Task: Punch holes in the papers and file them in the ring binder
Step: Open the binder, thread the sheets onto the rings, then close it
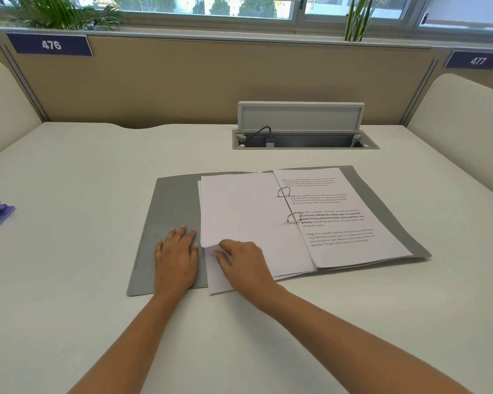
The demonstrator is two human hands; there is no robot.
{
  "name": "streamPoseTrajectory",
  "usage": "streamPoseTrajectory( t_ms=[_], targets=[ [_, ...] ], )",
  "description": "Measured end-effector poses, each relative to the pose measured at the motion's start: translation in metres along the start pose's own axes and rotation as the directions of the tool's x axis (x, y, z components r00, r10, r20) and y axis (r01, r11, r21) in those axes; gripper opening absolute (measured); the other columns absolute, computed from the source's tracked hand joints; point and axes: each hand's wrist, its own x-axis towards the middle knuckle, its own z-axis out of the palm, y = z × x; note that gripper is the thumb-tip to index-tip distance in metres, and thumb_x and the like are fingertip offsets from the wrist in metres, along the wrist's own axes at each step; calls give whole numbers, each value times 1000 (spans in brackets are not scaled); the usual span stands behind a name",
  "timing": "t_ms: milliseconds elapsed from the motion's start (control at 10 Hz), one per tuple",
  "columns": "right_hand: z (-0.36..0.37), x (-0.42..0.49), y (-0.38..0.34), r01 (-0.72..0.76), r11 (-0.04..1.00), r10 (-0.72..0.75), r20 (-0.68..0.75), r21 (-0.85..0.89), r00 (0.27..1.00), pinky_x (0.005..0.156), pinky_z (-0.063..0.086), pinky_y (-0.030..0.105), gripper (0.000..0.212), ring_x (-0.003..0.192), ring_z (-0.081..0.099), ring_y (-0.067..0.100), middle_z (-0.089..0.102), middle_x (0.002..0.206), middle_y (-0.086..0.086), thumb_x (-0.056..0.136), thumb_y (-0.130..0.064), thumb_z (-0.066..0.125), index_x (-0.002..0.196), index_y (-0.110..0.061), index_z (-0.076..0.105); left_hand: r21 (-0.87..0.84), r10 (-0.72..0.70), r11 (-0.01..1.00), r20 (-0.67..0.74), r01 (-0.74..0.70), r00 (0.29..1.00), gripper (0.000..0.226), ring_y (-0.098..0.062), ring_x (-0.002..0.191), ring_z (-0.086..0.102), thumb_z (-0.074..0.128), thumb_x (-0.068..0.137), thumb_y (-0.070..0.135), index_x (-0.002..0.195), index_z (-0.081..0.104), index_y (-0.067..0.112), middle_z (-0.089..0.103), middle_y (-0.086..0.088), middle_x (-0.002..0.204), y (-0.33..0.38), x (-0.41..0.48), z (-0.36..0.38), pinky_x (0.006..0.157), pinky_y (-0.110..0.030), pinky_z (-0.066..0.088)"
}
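The grey card ring binder (168,200) lies open on the white bench (83,166), with thin white paper sheets (239,206) threaded on its two metal rings (293,216). The left hand (177,251) rests flat, fingers straight, on the left cover. The right hand (244,263) pinches the sheets' curled near-left corner. The sheets look light and floppy and would likely tear at the holes if tugged, so that corner is the place to hold them.
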Motion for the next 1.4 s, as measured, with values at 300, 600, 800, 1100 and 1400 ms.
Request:
streamPoseTrajectory(
  t_ms=[300,600,800,1100,1400],
  targets=[
    [-59,24,8,-244,691,427,-113,680,897,58,30,27,40,57,35,13,48,50,12,72,-20,78,51,-1,50,4,4,1000,5,-4,1000,38,-20,140,25,37,97,20,134,46,15,37,-5,148,-1,1,0,115,-40,9],
    [-134,31,44,-83,355,726,-219,931,652,64,48,29,34,68,51,17,54,70,2,73,-11,76,60,-16,46,-12,1,1000,-3,-1,1000,37,-20,140,26,38,97,19,133,48,14,38,-5,147,-1,0,0,116,-40,9],
    [-171,14,100,55,390,833,-378,919,405,69,52,25,25,79,57,17,58,85,1,80,-2,67,76,-19,50,-12,4,1000,-1,-4,1000,38,-21,140,26,38,97,19,133,47,15,38,-5,147,-2,0,1,116,-40,9],
    [-173,-21,159,-185,465,885,-461,866,64,84,47,29,31,85,49,19,46,100,3,79,-5,66,96,-18,43,-12,7,1000,-12,-7,1000,37,-21,140,28,39,97,18,132,49,14,40,-5,146,-1,1,1,115,-40,10],
    [-157,-29,173,-286,532,841,-538,797,63,68,42,21,32,84,49,19,41,75,-13,77,3,57,99,-16,43,-10,9,1000,-16,-10,1000,37,-22,139,29,40,96,16,131,50,13,40,-6,146,-2,1,2,115,-40,11]
  ],
)
